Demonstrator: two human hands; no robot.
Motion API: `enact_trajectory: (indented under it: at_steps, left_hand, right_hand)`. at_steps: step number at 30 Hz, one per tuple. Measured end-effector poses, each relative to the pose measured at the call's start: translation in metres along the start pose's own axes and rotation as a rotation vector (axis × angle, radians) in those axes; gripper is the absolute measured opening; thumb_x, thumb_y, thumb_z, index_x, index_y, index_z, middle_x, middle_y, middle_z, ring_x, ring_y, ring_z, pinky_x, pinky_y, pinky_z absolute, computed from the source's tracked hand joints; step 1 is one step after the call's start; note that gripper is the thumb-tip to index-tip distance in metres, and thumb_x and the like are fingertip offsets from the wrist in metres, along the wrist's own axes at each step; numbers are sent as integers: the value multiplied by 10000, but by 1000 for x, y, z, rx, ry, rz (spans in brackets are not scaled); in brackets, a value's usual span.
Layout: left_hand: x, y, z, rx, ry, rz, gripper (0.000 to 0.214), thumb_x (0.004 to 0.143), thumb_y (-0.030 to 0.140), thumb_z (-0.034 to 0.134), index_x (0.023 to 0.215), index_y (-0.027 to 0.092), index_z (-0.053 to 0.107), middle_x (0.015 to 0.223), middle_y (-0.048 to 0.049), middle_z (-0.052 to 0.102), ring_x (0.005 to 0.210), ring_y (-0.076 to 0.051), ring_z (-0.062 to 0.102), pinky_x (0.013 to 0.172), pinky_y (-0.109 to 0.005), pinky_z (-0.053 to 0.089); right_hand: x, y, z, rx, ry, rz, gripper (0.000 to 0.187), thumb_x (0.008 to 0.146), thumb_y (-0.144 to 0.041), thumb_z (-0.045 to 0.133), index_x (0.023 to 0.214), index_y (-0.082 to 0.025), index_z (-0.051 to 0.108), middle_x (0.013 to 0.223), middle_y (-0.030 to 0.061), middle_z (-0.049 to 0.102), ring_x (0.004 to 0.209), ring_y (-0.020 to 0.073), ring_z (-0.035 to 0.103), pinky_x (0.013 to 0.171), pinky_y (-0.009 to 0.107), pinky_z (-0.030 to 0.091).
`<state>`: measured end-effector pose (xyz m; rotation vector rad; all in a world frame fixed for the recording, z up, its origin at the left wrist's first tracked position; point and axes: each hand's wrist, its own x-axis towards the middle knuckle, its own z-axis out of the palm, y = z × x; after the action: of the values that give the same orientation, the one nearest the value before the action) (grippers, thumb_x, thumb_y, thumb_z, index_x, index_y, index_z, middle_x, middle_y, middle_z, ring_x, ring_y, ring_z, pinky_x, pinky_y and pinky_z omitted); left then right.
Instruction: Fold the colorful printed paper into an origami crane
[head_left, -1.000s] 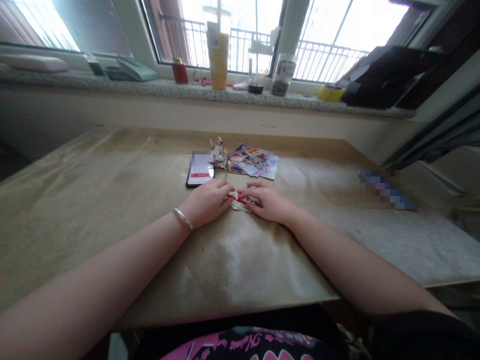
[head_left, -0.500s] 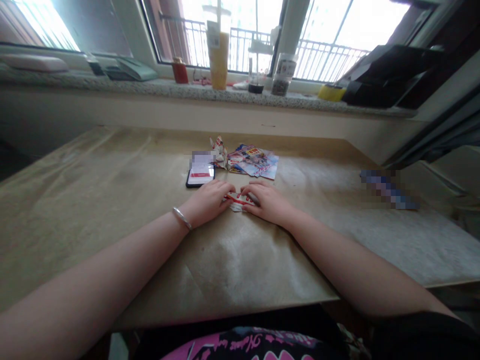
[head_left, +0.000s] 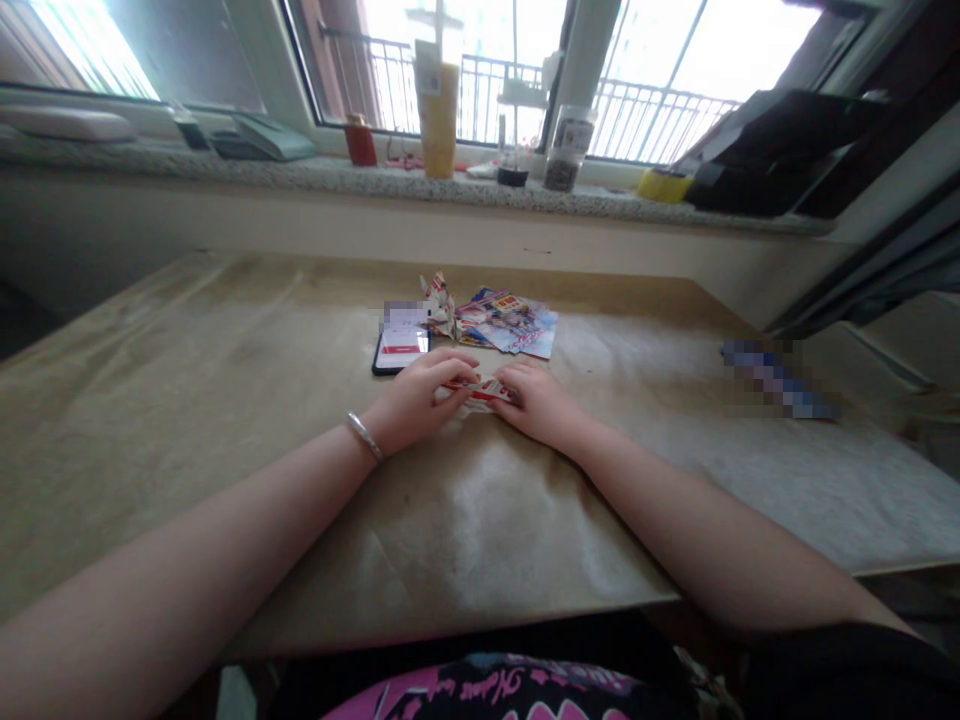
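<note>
Between my hands, low over the table, is a small folded piece of red and white printed paper (head_left: 489,390). My left hand (head_left: 427,392) pinches its left end between thumb and fingers. At the other end, my right hand (head_left: 538,398) has its fingers curled over the paper and its thumb along the near edge. Fingers cover both ends of the piece. Just beyond my left hand lies a phone (head_left: 400,352) with a lit screen. Behind the paper sit a crumpled paper figure (head_left: 439,303) and a fanned stack of colourful printed sheets (head_left: 517,322).
A cloth-like tan cover lies on the table (head_left: 300,520). At the right is a blurred blue item (head_left: 776,380). Along the windowsill (head_left: 315,175) stand a yellow drink cup (head_left: 439,120), a red jar (head_left: 360,142), a clear container (head_left: 568,150) and a black object (head_left: 772,150).
The red and white paper now looks narrower and more folded over between my hands. My fingers have shifted slightly and closed further on it.
</note>
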<state>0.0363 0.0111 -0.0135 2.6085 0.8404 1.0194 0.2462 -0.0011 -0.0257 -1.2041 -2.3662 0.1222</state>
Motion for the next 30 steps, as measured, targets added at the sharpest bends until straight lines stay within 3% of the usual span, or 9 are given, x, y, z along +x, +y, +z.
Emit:
enact_trajectory:
  at_steps: [3, 9, 19, 30]
  left_hand:
    - [1, 3, -1, -5, 16, -16, 84, 875, 194, 513, 911, 171, 586, 1053, -68, 653, 969, -167, 604, 866, -335, 496]
    - [2, -1, 0, 102, 38, -20, 120, 826, 172, 542, 930, 172, 602, 867, -33, 650, 829, -156, 597, 765, -292, 482]
    - [0, -1, 0, 235, -237, 159, 165, 872, 165, 497, 884, 207, 656, 871, -24, 648, 793, -140, 578, 709, -252, 429]
    - [0, -5, -2, 388, -228, 71, 231, 874, 159, 466, 841, 217, 687, 830, -40, 631, 779, -165, 543, 699, -282, 438]
  right_hand:
    - [0, -1, 1, -28, 49, 32, 83, 814, -235, 539, 800, -189, 606, 823, 58, 631, 828, 198, 556, 733, 299, 439]
    - [-2, 0, -1, 10, 123, 7, 93, 818, -192, 512, 854, -208, 596, 840, 36, 608, 833, 174, 545, 736, 266, 415]
    - [-3, -3, -9, -167, -28, -89, 147, 789, -150, 531, 873, -214, 634, 943, 53, 619, 902, 202, 530, 733, 290, 402]
    - [-4, 0, -11, -18, -81, -101, 193, 860, -293, 555, 969, -212, 691, 986, 67, 646, 910, 192, 570, 812, 318, 446]
